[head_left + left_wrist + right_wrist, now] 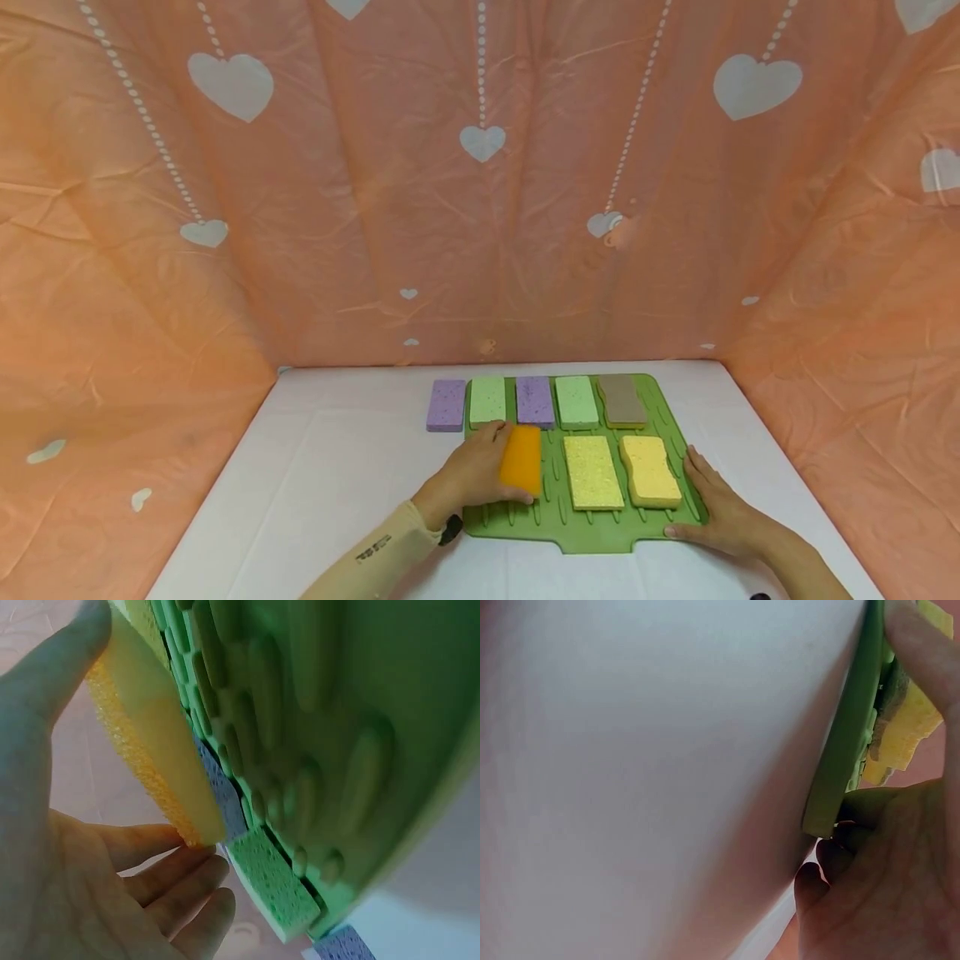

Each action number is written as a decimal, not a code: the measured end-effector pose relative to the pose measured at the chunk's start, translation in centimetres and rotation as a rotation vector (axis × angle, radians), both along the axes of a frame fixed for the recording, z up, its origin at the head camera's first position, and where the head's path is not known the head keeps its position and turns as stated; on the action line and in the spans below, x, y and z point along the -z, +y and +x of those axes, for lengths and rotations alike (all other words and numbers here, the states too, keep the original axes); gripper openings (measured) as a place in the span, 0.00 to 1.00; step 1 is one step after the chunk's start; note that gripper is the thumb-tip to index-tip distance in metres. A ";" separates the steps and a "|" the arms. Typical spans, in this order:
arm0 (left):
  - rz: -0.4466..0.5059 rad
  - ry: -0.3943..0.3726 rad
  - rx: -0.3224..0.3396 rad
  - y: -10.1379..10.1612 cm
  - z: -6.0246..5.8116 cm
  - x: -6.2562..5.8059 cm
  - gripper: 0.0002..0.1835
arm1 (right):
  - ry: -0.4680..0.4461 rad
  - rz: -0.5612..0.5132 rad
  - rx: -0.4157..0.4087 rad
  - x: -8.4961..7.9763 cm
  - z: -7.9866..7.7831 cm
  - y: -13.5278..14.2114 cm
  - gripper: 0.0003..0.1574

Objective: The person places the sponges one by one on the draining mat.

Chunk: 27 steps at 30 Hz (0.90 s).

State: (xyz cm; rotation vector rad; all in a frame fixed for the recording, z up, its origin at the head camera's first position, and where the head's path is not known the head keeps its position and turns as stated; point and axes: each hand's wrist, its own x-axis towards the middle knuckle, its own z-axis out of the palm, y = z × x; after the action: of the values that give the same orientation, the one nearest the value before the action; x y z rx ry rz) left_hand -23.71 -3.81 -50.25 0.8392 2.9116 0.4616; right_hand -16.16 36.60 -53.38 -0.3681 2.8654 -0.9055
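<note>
My left hand point(474, 471) pinches an orange sponge point(522, 461) between thumb and fingers, above the left part of a green ribbed drying mat point(552, 521). In the left wrist view, the sponge point(146, 727) shows a rough edge and a smooth broad face. My right hand point(720, 515) rests along the mat's right edge, its thumb at the lower right corner. Close to it on the mat lies a pale yellow sponge point(649, 472) with curved-in sides. A speckled yellow-green sponge point(593, 472) lies between that one and the orange sponge.
Along the mat's back lie a light green sponge point(488, 401), a purple one point(535, 402), a mint one point(577, 402) and a grey-topped one point(623, 400). Another purple sponge point(446, 405) lies left of the mat on the white table point(330, 467). Orange curtains point(480, 250) enclose the table.
</note>
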 end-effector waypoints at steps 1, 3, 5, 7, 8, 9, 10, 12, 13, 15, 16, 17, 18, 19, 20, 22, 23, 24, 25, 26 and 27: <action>-0.006 0.004 0.005 0.2 0.0 0.1 0.67 | -0.003 -0.007 0.001 -0.1 0.0 0.0 0.77; -0.015 0.014 0.015 0.6 0.1 0.3 0.67 | -0.007 -0.020 0.001 -0.2 0.1 0.0 0.76; -0.018 0.033 0.024 1.0 0.1 0.5 0.67 | -0.011 -0.035 0.003 -0.2 0.2 -0.1 0.76; -0.016 0.031 0.025 1.3 0.2 0.6 0.67 | -0.012 -0.041 0.004 -0.2 0.2 -0.1 0.76; -0.015 0.031 0.024 1.5 0.2 0.6 0.67 | -0.013 -0.039 0.004 -0.2 0.2 -0.1 0.76; -0.017 0.026 0.022 1.7 0.3 0.7 0.68 | -0.014 -0.037 0.005 -0.2 0.2 -0.1 0.76; -0.021 0.026 0.021 1.8 0.3 0.8 0.68 | -0.012 -0.032 0.005 -0.2 0.2 -0.1 0.76; -0.029 0.020 0.017 2.1 0.4 0.9 0.68 | -0.015 -0.024 0.005 -0.1 0.1 -0.1 0.77; -0.033 0.020 0.015 2.3 0.4 1.0 0.68 | -0.014 -0.018 0.003 -0.1 0.1 -0.1 0.77; -0.041 0.022 0.011 2.5 0.4 1.0 0.68 | -0.008 -0.002 0.001 -0.1 0.0 -0.1 0.77; -0.044 0.022 0.009 2.7 0.4 1.1 0.68 | -0.006 0.005 -0.001 -0.1 0.0 -0.1 0.77; -0.050 0.021 0.008 2.8 0.4 1.1 0.68 | -0.005 0.008 -0.001 -0.1 0.0 -0.1 0.77; -0.055 0.021 0.006 2.9 0.3 1.2 0.69 | -0.004 0.012 -0.001 -0.1 0.0 -0.1 0.77; -0.059 0.022 0.005 3.0 0.3 1.3 0.69 | -0.004 0.014 -0.001 -0.1 0.0 -0.1 0.77; -0.066 0.024 0.004 3.1 0.3 1.4 0.69 | -0.005 0.016 0.000 -0.1 0.0 -0.1 0.77; -0.080 0.033 0.004 3.3 0.2 1.6 0.69 | -0.007 0.014 0.004 -0.2 0.0 -0.1 0.77; -0.088 0.039 0.005 3.4 0.1 1.6 0.69 | -0.010 0.010 0.005 -0.2 0.0 -0.1 0.77; -0.090 0.043 0.006 3.5 0.1 1.6 0.69 | -0.013 0.006 0.008 -0.2 0.0 -0.1 0.77; -0.092 0.042 0.007 3.5 0.1 1.6 0.69 | -0.014 0.005 0.008 -0.2 0.0 -0.1 0.77; -0.094 0.040 0.008 3.6 0.1 1.6 0.69 | -0.013 0.004 0.007 -0.2 0.0 -0.1 0.77; -0.093 0.038 0.010 3.6 0.2 1.6 0.69 | -0.012 0.003 0.008 -0.2 0.0 -0.1 0.77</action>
State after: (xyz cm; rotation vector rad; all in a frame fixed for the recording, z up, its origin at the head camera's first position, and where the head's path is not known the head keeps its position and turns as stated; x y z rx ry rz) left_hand -23.55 -0.26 -51.85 0.8584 2.9358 0.3093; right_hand -16.15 36.47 -53.23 -0.3498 2.8593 -0.9020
